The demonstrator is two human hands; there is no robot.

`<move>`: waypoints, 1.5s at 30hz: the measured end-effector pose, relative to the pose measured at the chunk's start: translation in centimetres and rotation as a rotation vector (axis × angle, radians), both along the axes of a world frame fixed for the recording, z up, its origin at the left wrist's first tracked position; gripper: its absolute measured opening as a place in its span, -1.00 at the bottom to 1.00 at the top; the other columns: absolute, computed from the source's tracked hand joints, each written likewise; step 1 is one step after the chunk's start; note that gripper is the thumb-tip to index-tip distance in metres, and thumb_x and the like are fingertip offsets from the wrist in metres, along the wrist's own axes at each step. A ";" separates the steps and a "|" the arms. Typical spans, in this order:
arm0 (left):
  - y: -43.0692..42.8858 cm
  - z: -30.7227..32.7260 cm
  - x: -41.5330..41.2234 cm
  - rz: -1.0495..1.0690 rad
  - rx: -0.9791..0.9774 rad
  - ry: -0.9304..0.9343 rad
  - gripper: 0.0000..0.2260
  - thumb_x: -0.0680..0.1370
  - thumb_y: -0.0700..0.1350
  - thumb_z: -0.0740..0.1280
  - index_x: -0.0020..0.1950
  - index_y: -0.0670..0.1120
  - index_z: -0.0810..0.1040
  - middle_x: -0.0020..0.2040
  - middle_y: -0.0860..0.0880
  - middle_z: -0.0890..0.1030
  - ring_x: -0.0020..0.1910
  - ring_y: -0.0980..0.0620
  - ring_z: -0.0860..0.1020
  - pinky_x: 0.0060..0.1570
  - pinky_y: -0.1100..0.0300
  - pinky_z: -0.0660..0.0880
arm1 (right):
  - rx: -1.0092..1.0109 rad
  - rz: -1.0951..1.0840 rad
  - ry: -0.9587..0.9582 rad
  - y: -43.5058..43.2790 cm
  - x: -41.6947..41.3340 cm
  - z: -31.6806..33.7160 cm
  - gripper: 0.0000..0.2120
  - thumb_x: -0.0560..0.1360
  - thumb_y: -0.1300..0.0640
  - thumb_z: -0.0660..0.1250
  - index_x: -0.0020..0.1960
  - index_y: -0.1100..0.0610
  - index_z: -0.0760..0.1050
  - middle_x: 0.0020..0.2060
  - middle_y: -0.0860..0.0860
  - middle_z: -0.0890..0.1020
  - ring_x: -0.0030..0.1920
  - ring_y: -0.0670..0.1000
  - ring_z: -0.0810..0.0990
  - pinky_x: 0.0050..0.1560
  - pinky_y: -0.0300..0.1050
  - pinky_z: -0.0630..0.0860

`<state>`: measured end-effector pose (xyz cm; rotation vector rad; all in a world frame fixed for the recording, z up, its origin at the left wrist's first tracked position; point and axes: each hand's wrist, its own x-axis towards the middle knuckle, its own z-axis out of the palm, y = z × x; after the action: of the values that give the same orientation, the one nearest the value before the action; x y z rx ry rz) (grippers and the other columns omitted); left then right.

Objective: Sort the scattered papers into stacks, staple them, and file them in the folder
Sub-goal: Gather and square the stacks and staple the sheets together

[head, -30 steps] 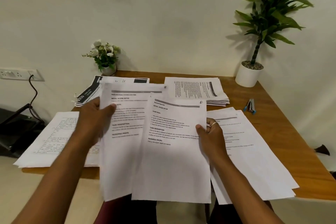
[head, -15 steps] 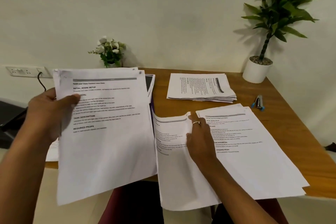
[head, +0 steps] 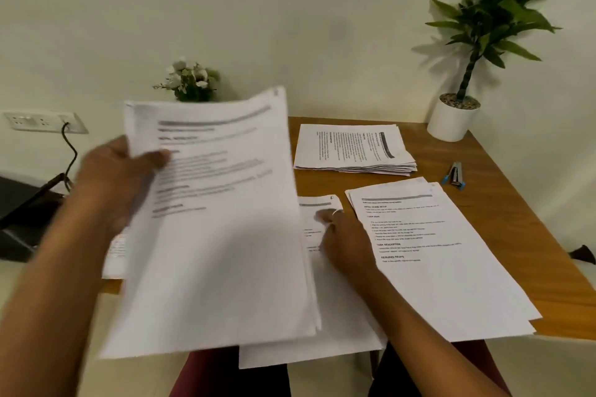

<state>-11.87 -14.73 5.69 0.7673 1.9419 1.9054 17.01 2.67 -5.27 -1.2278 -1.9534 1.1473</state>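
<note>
Pale wall backs a wooden table [head: 516, 219], whose left half is hidden behind a raised sheaf of papers [head: 219, 235]. The sheaf is motion-blurred, so its print cannot be read. It also covers most of the loose pages [head: 114, 255] lying at nine o'clock on the table.

The left hand [head: 119, 177] holds the sheaf up off the table by its left edge. The thumb lies across the front page and the fingers are out of sight behind it. The forearm runs in from seven o'clock.

The right hand [head: 348, 242] lies back-up on a single sheet [head: 342, 316] at six o'clock. This sheet overhangs the near edge, and the sheaf hides its left side. The fingers are close together and point toward eleven o'clock. Their tips are blurred, so I cannot tell whether they press flat or nip the paper.

A near stack [head: 445, 267] lies just beside the hand at four o'clock. A far stack [head: 351, 148] sits at twelve o'clock, and a stapler [head: 454, 174] lies at two o'clock.

Beyond these stand a potted plant [head: 454, 119], cut off at the top, and a small flower pot [head: 190, 80], half hidden by the sheaf.
</note>
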 end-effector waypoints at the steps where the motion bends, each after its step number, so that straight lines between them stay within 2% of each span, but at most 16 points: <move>1: 0.3 0.3 3.3 -0.017 -0.143 -0.046 -0.93 0.55 -0.17 0.48 -0.03 0.00 0.65 -0.10 0.01 0.72 -0.27 0.04 0.69 -0.26 0.15 0.58 | -0.188 -0.015 0.135 -0.2 -0.1 1.2 -0.72 0.63 0.20 0.25 0.26 0.00 0.61 0.19 -0.02 0.66 0.12 -0.03 0.63 0.17 -0.12 0.51; 3: 1.9 -2.5 6.7 -0.063 -0.272 -0.015 -0.90 0.56 -0.16 0.46 0.01 0.04 0.63 -0.12 0.05 0.70 -0.33 0.13 0.67 -0.38 0.25 0.53 | -0.353 -0.056 0.317 0.2 0.5 3.0 -0.81 0.65 0.01 0.25 0.17 -0.02 0.60 0.06 0.02 0.72 -0.02 0.01 0.71 0.00 -0.05 0.62; 4: 2.3 -4.1 7.0 -0.099 -0.302 -0.057 -0.88 0.57 -0.16 0.45 0.04 0.05 0.61 -0.11 0.06 0.69 -0.30 0.11 0.68 -0.42 0.26 0.54 | -0.418 -0.039 0.365 0.3 1.0 3.5 -0.77 0.66 -0.10 0.24 0.15 -0.03 0.59 0.00 0.00 0.73 -0.06 0.02 0.73 -0.05 -0.03 0.66; 6: 2.9 -6.1 7.4 -0.087 -0.329 -0.172 -0.85 0.57 -0.15 0.46 0.09 0.04 0.59 -0.10 0.06 0.69 -0.26 0.05 0.71 -0.43 0.23 0.58 | -0.417 0.027 0.358 0.2 1.6 3.8 -0.72 0.62 -0.21 0.25 0.11 -0.04 0.58 -0.10 -0.09 0.74 -0.13 -0.06 0.73 -0.17 -0.14 0.67; 8: 3.0 -7.1 8.0 -0.066 -0.343 -0.185 -0.84 0.56 -0.14 0.47 0.11 0.00 0.60 -0.07 0.00 0.71 -0.29 0.01 0.72 -0.41 0.17 0.61 | -0.316 0.062 0.273 -0.4 1.8 3.5 -0.80 0.56 -0.10 0.40 0.12 -0.04 0.55 -0.13 -0.18 0.69 -0.16 -0.18 0.70 -0.26 -0.32 0.60; 10: 3.1 -7.8 8.2 -0.064 -0.330 -0.193 -0.82 0.55 -0.14 0.49 0.13 -0.02 0.62 -0.05 -0.02 0.72 -0.29 0.00 0.73 -0.36 0.12 0.63 | -0.271 0.044 0.265 -0.6 1.8 2.4 -0.70 0.49 0.06 0.52 0.18 0.00 0.54 -0.06 -0.14 0.70 -0.07 -0.10 0.71 -0.15 -0.27 0.64; 12: 3.0 -7.7 8.4 -0.051 -0.310 -0.199 -0.80 0.54 -0.14 0.49 0.14 -0.03 0.62 -0.05 -0.01 0.72 -0.28 0.01 0.72 -0.36 0.13 0.63 | -0.171 0.016 0.216 -0.9 1.6 1.6 -0.69 0.45 0.10 0.56 0.14 0.03 0.57 -0.06 -0.10 0.71 -0.08 -0.06 0.71 -0.07 -0.20 0.67; 15: 2.9 -7.7 8.7 -0.027 -0.280 -0.200 -0.81 0.55 -0.14 0.48 0.14 -0.01 0.60 -0.09 0.05 0.70 -0.32 0.06 0.71 -0.44 0.22 0.59 | -0.050 -0.040 0.124 -1.2 1.2 1.3 -0.83 0.46 0.04 0.55 -0.03 0.00 0.59 -0.17 -0.17 0.66 -0.18 -0.14 0.65 -0.23 -0.44 0.52; 18: 2.8 -7.5 8.5 -0.031 -0.240 -0.252 -0.87 0.57 -0.08 0.46 0.11 0.00 0.62 -0.09 0.01 0.73 -0.26 0.02 0.73 -0.38 0.12 0.63 | -0.020 -0.072 0.120 -1.1 1.0 1.2 -0.88 0.49 0.02 0.52 -0.10 0.03 0.62 -0.18 -0.12 0.67 -0.16 -0.12 0.64 -0.20 -0.37 0.49; 21: 2.6 -7.4 8.6 -0.056 -0.231 -0.358 -0.90 0.61 0.00 0.40 0.07 0.02 0.65 -0.10 -0.01 0.76 -0.21 -0.05 0.74 -0.31 0.07 0.65 | -0.065 -0.108 0.182 -0.7 1.1 0.9 -0.90 0.53 0.08 0.48 -0.08 0.05 0.58 -0.16 -0.09 0.67 -0.12 -0.09 0.64 -0.12 -0.27 0.54; 28: 2.2 -7.2 8.0 -0.003 -0.197 -0.448 -0.86 0.65 -0.03 0.34 0.12 0.00 0.67 -0.04 -0.02 0.75 -0.05 -0.13 0.72 -0.11 -0.03 0.66 | -0.098 -0.144 0.207 -0.5 1.1 0.4 -0.93 0.59 0.16 0.40 0.04 0.06 0.51 -0.12 -0.09 0.62 -0.11 -0.15 0.60 -0.24 -0.50 0.41; 31: 1.8 -6.3 7.0 0.052 -0.202 -0.413 -0.89 0.65 -0.08 0.36 0.11 -0.03 0.66 -0.01 -0.08 0.74 -0.04 -0.14 0.71 -0.02 -0.10 0.66 | -0.086 -0.179 0.208 -0.1 1.2 0.5 -0.85 0.60 0.17 0.38 0.12 0.02 0.47 -0.04 -0.10 0.59 -0.07 -0.15 0.58 -0.19 -0.44 0.40; 37: -0.9 -3.5 2.1 0.148 -0.121 -0.323 -0.86 0.65 -0.07 0.35 0.20 0.00 0.62 -0.06 -0.06 0.72 -0.16 -0.06 0.70 -0.25 0.08 0.63 | -0.012 -0.141 0.048 0.5 1.0 0.4 -0.79 0.54 0.17 0.45 0.07 0.01 0.45 -0.09 -0.08 0.59 -0.10 -0.07 0.60 -0.24 -0.37 0.41; 40: -2.5 -2.1 0.6 0.153 -0.090 -0.290 -0.90 0.66 -0.09 0.33 0.08 -0.03 0.64 -0.10 -0.04 0.71 -0.25 0.00 0.70 -0.39 0.15 0.61 | -0.025 -0.149 0.020 0.7 0.7 0.2 -0.75 0.49 0.15 0.51 0.04 0.02 0.46 -0.12 -0.04 0.61 -0.12 -0.03 0.60 -0.23 -0.28 0.44; 42: -3.2 -1.3 0.2 0.166 -0.071 -0.283 -0.89 0.66 -0.09 0.33 -0.01 -0.02 0.64 -0.15 0.01 0.72 -0.29 0.04 0.70 -0.38 0.15 0.61 | -0.027 -0.145 0.014 0.8 0.5 0.2 -0.73 0.47 0.14 0.54 0.04 0.03 0.47 -0.12 -0.04 0.59 -0.11 -0.02 0.59 -0.19 -0.23 0.46; 45: -3.8 -0.7 0.0 0.160 -0.053 -0.266 -0.87 0.66 -0.08 0.33 -0.05 0.00 0.64 -0.21 0.06 0.73 -0.27 0.06 0.69 -0.30 0.14 0.60 | -0.048 -0.137 0.021 1.0 0.7 0.2 -0.69 0.45 0.12 0.56 0.07 0.05 0.48 -0.13 -0.07 0.57 -0.12 -0.06 0.57 -0.18 -0.23 0.45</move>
<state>-11.89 -18.55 5.01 0.3305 1.9251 1.9238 17.67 3.63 -5.02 -1.3468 -1.8062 1.1382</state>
